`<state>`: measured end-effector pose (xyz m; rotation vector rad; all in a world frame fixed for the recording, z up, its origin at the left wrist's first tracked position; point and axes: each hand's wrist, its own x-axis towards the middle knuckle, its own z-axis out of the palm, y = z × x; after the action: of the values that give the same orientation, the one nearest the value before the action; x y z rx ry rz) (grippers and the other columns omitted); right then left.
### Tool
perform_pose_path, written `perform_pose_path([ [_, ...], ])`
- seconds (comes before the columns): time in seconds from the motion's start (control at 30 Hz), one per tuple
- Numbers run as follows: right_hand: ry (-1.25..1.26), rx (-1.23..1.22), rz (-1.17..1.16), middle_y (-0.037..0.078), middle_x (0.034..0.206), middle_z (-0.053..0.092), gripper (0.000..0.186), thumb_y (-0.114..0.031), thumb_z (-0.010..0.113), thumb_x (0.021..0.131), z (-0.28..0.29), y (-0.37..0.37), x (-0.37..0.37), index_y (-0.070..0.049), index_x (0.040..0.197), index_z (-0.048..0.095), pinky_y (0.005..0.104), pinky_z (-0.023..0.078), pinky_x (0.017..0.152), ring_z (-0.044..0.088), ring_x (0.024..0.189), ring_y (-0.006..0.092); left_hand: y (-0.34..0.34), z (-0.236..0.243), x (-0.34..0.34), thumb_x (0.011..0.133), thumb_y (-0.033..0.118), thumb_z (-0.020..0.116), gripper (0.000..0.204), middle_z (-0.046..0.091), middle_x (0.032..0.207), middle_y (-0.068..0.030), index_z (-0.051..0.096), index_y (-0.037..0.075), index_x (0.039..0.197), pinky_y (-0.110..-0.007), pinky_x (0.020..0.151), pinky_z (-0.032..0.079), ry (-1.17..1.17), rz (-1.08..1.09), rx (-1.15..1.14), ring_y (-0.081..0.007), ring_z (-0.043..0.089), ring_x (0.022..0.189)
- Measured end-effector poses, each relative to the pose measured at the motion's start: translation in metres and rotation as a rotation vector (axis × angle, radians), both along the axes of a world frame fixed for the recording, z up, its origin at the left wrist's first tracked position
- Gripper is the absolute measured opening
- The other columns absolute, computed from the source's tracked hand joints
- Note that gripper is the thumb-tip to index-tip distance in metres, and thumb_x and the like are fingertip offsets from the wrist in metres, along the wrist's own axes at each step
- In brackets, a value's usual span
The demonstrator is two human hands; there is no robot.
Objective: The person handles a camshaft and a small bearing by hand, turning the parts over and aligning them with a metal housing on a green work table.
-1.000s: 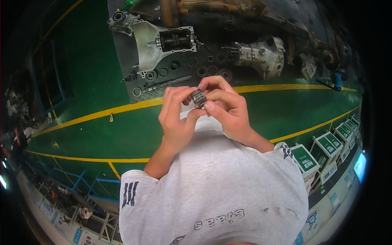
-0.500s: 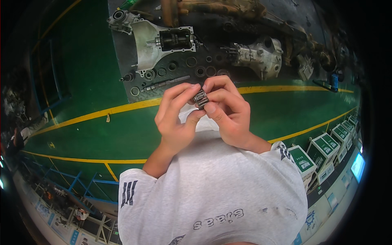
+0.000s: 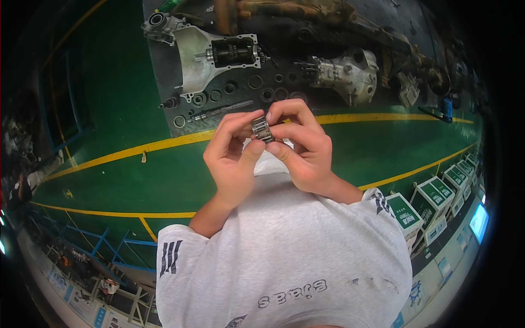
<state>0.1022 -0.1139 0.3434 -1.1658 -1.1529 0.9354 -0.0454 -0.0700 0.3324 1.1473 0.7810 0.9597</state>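
Note:
A small needle roller bearing point(image 3: 262, 129), a metal ring cage with rollers round its side, is held up in front of my chest between both hands. My left hand point(image 3: 229, 158) grips it from the left, index finger at the upper edge and thumb below. From the right, my right hand point(image 3: 307, 150) pinches it with thumb and fingers bent round its edge. Its side with the rollers faces up toward me; parts of its rim are hidden behind fingertips. Beyond the hands, a splined shaft point(image 3: 221, 111) lies on the dark mat among several loose rings and gears point(image 3: 267, 95).
An opened gearbox housing point(image 3: 197, 68) with gears inside stands at the far left of the mat, a second silver gearbox point(image 3: 350, 77) at its right. Rusty axle parts point(image 3: 295, 10) lie behind. Green floor point(image 3: 126, 186) with yellow lines surrounds me; white-and-green boxes point(image 3: 404, 214) line the right.
The bearing has shifted slightly left and tilted between my fingers. My left fingers have changed their bend around it, and both hands have moved a little left.

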Motion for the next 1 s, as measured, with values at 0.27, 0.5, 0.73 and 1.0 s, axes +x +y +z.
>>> perform_pose_path([
  [0.27,0.159,-0.072,-0.053,0.012,0.113,0.055,0.012,0.004,0.071,0.083,-0.005,-0.008,0.000,0.005,0.095,0.067,0.0284,0.051,0.081,0.058,0.099,0.0183,0.008,0.001,0.006,0.084,0.000,0.069,0.045,0.055,0.124,-0.0144,0.058,-0.004,0.127,-0.029,0.086,0.049,0.012,-0.021,0.144,-0.0157,0.059,0.096],
  [0.5,0.217,-0.070,-0.059,0.013,0.114,0.050,0.019,-0.012,0.071,0.091,-0.001,-0.007,0.001,0.006,0.091,0.064,0.0232,0.052,0.067,0.058,0.083,0.0111,0.007,0.005,0.009,0.081,-0.002,0.071,0.049,0.056,0.124,-0.0178,0.056,-0.005,0.128,-0.030,0.085,0.050,-0.005,-0.036,0.192,-0.0179,0.061,0.095],
  [0.73,0.240,-0.080,-0.061,0.012,0.114,0.051,0.015,0.005,0.072,0.084,-0.003,-0.006,0.004,0.006,0.098,0.067,0.0244,0.055,0.069,0.058,0.091,0.0143,0.012,0.008,0.012,0.089,0.003,0.066,0.035,0.058,0.111,-0.0120,0.060,-0.003,0.123,-0.027,0.081,0.047,0.041,-0.052,0.171,-0.0134,0.058,0.090],
  [1.0,0.081,-0.123,-0.058,0.011,0.116,0.050,0.012,0.002,0.072,0.084,-0.013,-0.004,0.010,0.006,0.092,0.064,0.0240,0.052,0.068,0.058,0.086,0.0121,0.012,0.004,0.014,0.096,0.013,0.057,0.028,0.058,0.108,-0.0070,0.060,-0.002,0.120,-0.024,0.079,0.045,0.115,-0.077,-0.173,-0.0105,0.056,0.091],
])
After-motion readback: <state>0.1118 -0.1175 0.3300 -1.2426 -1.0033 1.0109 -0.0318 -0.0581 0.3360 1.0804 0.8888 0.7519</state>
